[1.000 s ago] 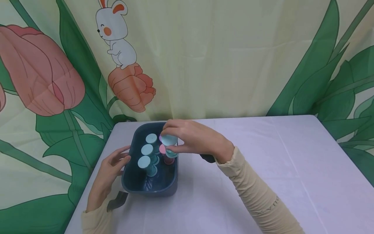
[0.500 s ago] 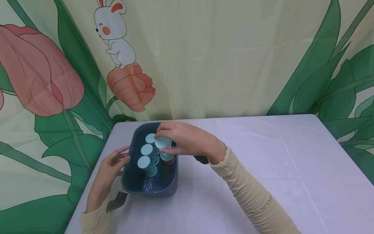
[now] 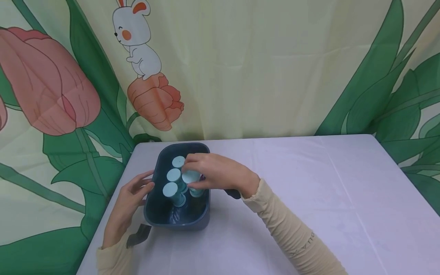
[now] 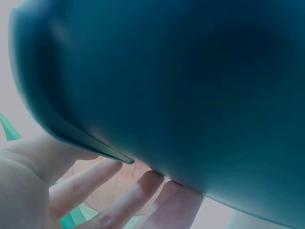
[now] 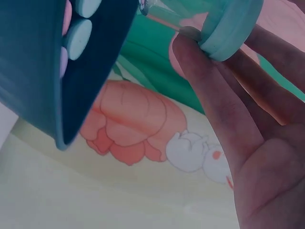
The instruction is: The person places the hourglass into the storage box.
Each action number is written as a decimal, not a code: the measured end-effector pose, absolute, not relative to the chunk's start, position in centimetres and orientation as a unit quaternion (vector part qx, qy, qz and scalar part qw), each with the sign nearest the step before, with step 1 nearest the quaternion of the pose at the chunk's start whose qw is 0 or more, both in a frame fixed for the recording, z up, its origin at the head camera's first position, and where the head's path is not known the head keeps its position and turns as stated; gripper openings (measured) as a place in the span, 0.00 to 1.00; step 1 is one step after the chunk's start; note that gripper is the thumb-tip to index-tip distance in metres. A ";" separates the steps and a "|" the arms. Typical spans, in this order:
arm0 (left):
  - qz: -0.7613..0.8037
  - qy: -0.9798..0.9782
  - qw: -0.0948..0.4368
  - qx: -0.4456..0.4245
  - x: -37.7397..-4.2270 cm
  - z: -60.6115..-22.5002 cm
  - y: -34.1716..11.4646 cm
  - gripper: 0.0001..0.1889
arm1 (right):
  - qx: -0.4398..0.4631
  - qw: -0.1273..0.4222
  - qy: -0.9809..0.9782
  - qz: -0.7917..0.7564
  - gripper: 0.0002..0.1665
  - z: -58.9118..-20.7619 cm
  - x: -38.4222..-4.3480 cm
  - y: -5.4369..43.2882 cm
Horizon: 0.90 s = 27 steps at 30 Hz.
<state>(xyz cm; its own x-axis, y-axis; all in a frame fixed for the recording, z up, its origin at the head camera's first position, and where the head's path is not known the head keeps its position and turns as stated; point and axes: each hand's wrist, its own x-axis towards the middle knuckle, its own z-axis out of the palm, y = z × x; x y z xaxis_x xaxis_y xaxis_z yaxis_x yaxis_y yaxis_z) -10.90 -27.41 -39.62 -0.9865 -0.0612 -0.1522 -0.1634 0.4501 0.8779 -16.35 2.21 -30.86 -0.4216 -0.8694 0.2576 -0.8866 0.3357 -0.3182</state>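
Note:
A dark blue bin (image 3: 177,221) stands on the table, with several teal-capped sand timers upright in it, one (image 3: 170,190) nearest the front. My right hand (image 3: 220,172) reaches over the bin's right side and holds a sand timer (image 3: 191,177) by its teal top cap, between thumb and fingers. In the right wrist view, that sand timer (image 5: 228,31) shows a clear body below the cap; its lower end is out of frame. My left hand (image 3: 128,202) rests against the bin's left wall with fingers extended, their tips touching the outside in the left wrist view.
A white cloth covers the table (image 3: 292,198), which extends right of the bin. Behind it hangs a curtain (image 3: 258,68) printed with a rabbit, a carrot and tulips. Pink and lilac caps (image 5: 64,62) show beside teal ones inside the bin.
My right hand has moved left and toward the near side with the teal sand timer, lowering it among the others. My left hand has stayed at the bin's wall.

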 end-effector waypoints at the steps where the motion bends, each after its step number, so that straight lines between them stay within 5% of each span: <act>1: 0.519 0.851 0.049 -0.066 -10.9 -39.6 -27.4 0.32 | 0.538 0.017 -0.817 0.207 0.21 -31.0 -16.4 2.1; 27: 0.514 0.854 0.051 -0.067 -11.1 -39.9 -27.5 0.32 | 0.518 -0.053 -0.837 0.170 0.25 -34.1 -16.5 0.1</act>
